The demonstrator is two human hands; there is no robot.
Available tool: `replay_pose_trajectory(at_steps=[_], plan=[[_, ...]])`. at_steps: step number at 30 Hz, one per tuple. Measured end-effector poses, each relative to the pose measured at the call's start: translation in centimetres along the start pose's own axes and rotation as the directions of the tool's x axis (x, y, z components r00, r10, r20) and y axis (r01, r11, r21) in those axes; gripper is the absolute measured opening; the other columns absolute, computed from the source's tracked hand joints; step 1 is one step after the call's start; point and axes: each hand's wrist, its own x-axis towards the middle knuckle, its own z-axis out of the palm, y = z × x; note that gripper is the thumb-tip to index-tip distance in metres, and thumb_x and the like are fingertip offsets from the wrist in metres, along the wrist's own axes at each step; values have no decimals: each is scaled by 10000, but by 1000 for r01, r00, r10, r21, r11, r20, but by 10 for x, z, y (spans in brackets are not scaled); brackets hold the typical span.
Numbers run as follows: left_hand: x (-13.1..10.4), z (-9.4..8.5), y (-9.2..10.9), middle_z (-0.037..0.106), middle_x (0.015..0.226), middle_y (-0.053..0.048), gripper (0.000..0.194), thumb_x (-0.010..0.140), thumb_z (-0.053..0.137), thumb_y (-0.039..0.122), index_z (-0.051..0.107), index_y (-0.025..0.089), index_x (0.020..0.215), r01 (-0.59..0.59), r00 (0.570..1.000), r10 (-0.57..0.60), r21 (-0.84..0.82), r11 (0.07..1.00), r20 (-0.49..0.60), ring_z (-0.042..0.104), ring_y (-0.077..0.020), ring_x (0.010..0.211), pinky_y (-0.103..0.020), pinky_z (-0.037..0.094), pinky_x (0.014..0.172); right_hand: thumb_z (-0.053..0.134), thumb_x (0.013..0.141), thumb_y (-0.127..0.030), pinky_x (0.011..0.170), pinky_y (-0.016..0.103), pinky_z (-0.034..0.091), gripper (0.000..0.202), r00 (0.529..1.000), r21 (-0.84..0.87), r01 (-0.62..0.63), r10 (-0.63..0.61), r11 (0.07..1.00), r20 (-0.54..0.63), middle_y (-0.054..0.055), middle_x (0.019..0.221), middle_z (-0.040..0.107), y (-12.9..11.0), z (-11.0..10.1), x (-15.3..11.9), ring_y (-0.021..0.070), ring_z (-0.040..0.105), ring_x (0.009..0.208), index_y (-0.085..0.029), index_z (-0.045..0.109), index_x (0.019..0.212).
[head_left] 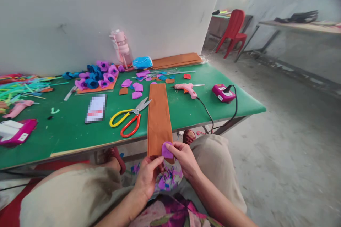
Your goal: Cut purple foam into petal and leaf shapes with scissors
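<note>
A long brown strip (159,120) lies over the front edge of the green table, its near end hanging above my lap. My left hand (149,173) pinches the lower left end of this strip. With thumb and fingers, my right hand (185,158) holds a purple petal-shaped piece (167,150) against the strip's lower right corner. Scissors (134,111) with one yellow and one red handle lie partly open just left of the strip. Loose purple petals (137,87) are near its far end. To its right rests a pink glue gun (188,88).
Purple and blue flowers (96,74) sit at the back left, near a pink bottle (122,48). A magenta power socket (223,93) with a black cable stands at the right. Scraps (169,179) litter the floor between my legs.
</note>
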Motion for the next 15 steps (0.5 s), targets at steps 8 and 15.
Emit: replay_pose_trajectory(at_steps=[8, 15], plan=[[3, 0, -3, 511, 451, 51, 240, 519, 810, 225, 606, 133, 606, 70, 998, -70, -129, 989, 6, 451, -72, 440, -207, 351, 459, 756, 596, -462, 491, 235, 269, 341, 1000, -10, 13, -13, 1000, -2, -30, 506, 536, 0, 0, 0, 83, 383, 477, -143, 639, 578], [-6, -3, 1, 463, 439, 63, 335, 611, 762, 408, 549, 150, 583, 65, 996, -73, 132, 989, 58, 382, -56, 401, -193, 302, 430, 719, 639, -490, 475, 235, 249, 363, 999, -22, 34, -33, 999, 25, -36, 491, 503, -2, -1, -1, 78, 348, 468, -143, 633, 578]])
